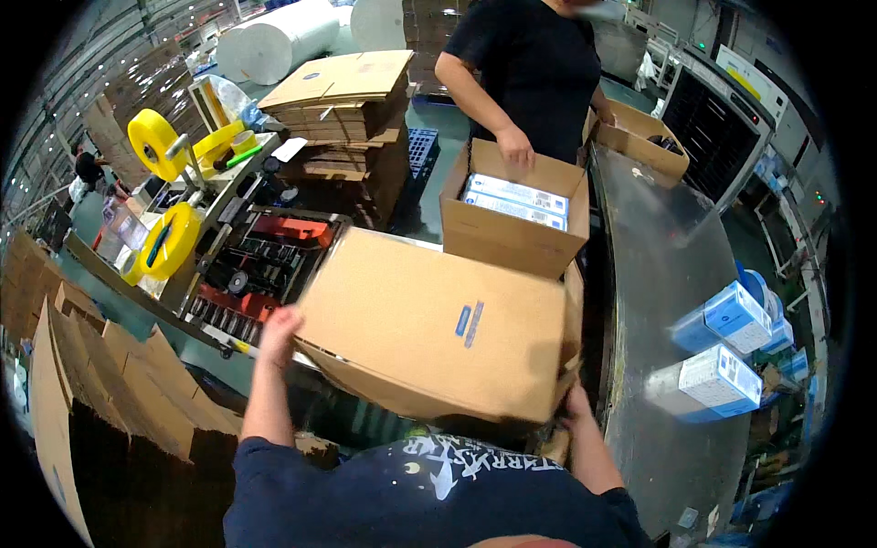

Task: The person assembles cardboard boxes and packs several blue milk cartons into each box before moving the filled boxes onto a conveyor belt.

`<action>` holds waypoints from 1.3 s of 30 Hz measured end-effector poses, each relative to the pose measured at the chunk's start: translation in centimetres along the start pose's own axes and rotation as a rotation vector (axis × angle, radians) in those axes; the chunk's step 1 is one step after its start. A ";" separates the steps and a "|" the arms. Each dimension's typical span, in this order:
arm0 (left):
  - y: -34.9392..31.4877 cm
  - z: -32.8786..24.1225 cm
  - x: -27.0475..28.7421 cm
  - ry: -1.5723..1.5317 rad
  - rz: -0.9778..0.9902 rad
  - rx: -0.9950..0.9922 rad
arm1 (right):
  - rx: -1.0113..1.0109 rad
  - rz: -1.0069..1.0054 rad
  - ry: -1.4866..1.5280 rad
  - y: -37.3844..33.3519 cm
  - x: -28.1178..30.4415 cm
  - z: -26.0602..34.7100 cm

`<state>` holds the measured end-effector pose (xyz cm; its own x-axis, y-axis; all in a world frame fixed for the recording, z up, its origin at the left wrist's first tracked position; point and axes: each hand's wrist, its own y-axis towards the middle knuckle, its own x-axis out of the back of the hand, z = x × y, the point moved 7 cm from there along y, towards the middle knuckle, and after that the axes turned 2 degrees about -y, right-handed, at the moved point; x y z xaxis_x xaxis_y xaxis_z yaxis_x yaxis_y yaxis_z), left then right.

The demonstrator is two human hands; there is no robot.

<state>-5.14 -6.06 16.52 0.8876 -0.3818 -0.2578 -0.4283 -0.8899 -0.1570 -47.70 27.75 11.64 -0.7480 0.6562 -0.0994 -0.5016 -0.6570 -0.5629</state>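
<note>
In front of me lies a large brown cardboard box (411,306), its top flat and bearing a small blue printed mark. My left hand (281,329) grips it by the left edge, fingers curled at the corner. At the near right corner my right hand (575,404) holds the same box, with some of its fingers hidden behind the cardboard. Just beyond stands an open cardboard box (512,239) with blue-and-white cartons (516,199) inside. A co-worker's hand (515,148) reaches over its far rim.
A taping machine (265,251) with red parts is left of the box, near yellow tape rolls (172,239). Flattened cartons (343,87) are stacked behind. On the right, a dark conveyor (653,274) carries blue-and-white packs (726,379). More cardboard (128,393) stands lower left.
</note>
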 end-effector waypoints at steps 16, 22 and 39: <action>-5.5 11.1 -18.4 1.616 0.851 -0.314 | 0.241 -0.643 -1.353 -4.9 14.3 5.0; -3.2 10.9 -13.8 1.573 0.129 0.182 | 0.435 -0.599 -1.492 -3.9 7.0 1.6; 2.0 24.1 -20.1 1.146 0.749 0.192 | -0.090 -0.510 -1.735 -6.7 38.2 20.8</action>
<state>-27.92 5.85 -1.59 0.0393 -0.8222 0.5678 -0.7938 -0.3709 -0.4820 -81.99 49.48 28.66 -0.1293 -0.3645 0.9222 -0.8240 -0.4779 -0.3044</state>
